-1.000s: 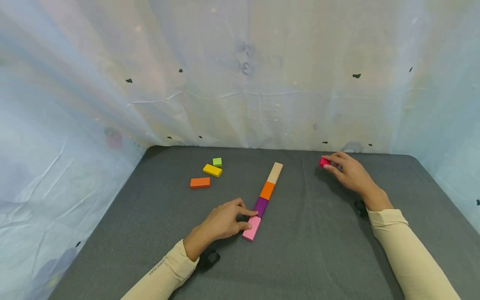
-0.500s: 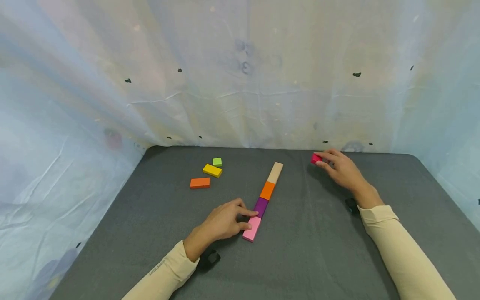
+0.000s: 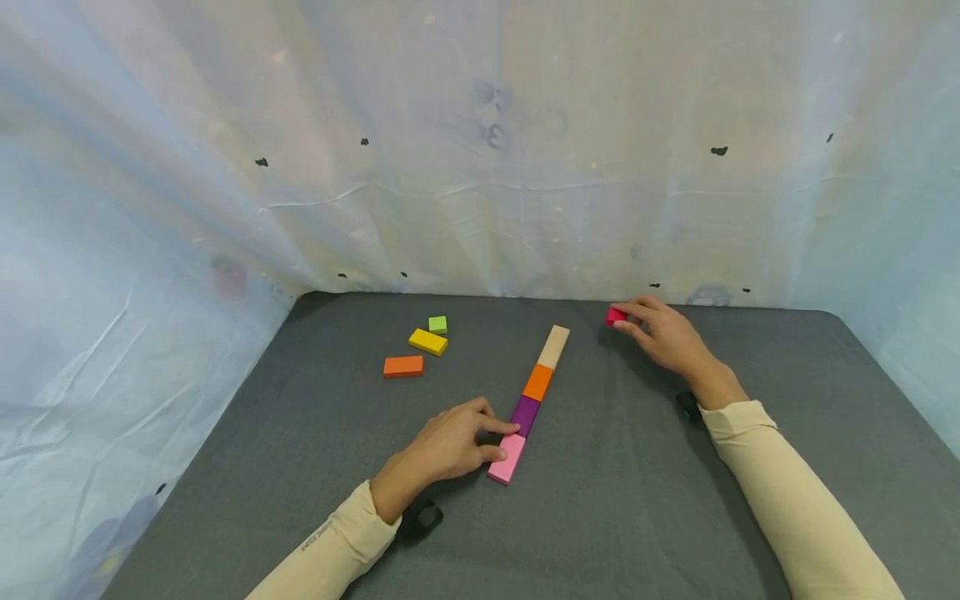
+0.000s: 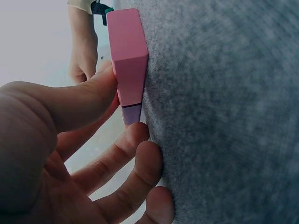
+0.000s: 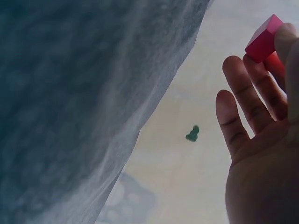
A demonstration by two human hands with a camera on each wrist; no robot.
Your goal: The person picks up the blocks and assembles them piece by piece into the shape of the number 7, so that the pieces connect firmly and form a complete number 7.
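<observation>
In the head view a slanted row of flat blocks lies end to end on the table: cream [image 3: 553, 347], orange [image 3: 537, 382], purple [image 3: 525, 415] and pink [image 3: 507, 460]. My left hand [image 3: 447, 442] rests at its near end. The index fingertip touches the seam of purple and pink, and the thumb lies against the side of the pink block [image 4: 127, 56]. At the back right, my right hand [image 3: 667, 337] pinches a small red block [image 3: 615, 317] between thumb and fingertips. The right wrist view shows this red block [image 5: 264, 39] raised clear of the table, other fingers spread loosely.
Left of the row lie a green block [image 3: 438, 325], a yellow block [image 3: 428, 342] and an orange-red block [image 3: 403, 367]. Dark grey cloth covers the table [image 3: 600, 517]. A pale patterned curtain [image 3: 480, 208] rises behind its back edge and along the sides.
My right hand has moved left along the back of the table with the red block, nearer the cream end of the row. My left hand and the other blocks have stayed put.
</observation>
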